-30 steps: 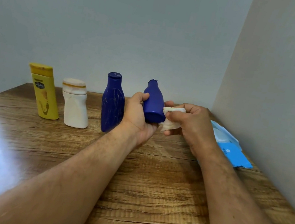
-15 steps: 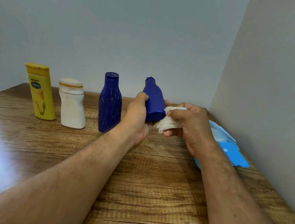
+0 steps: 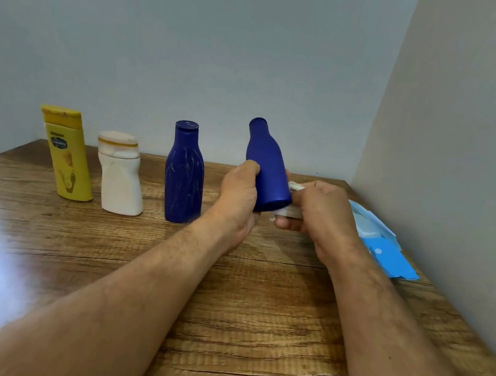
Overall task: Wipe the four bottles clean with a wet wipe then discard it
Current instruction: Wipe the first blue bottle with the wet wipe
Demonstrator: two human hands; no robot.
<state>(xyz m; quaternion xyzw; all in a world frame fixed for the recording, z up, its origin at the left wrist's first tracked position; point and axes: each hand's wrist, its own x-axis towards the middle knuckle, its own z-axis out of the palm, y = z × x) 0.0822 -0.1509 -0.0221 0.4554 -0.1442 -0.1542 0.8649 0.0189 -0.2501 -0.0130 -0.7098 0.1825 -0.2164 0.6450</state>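
Observation:
My left hand (image 3: 238,199) grips a plain blue bottle (image 3: 267,164) by its lower body, lifted off the table and tilted with its cap away from me. My right hand (image 3: 320,216) presses a crumpled white wet wipe (image 3: 289,208) against the bottle's base and right side; most of the wipe is hidden by my fingers. Three bottles stand in a row on the wooden table (image 3: 251,319): a yellow bottle (image 3: 67,154) at the left, a smudged white bottle (image 3: 121,174) beside it, and a second blue bottle (image 3: 185,174) with pale streaks.
A blue and white wet wipe packet (image 3: 384,246) lies flat at the right, against the side wall (image 3: 474,160). The back wall stands just behind the row of bottles. Glare covers the table's left part.
The held blue bottle has been raised and stood more upright. My right hand has slid the wipe down toward the bottle's base. The three standing bottles have not moved.

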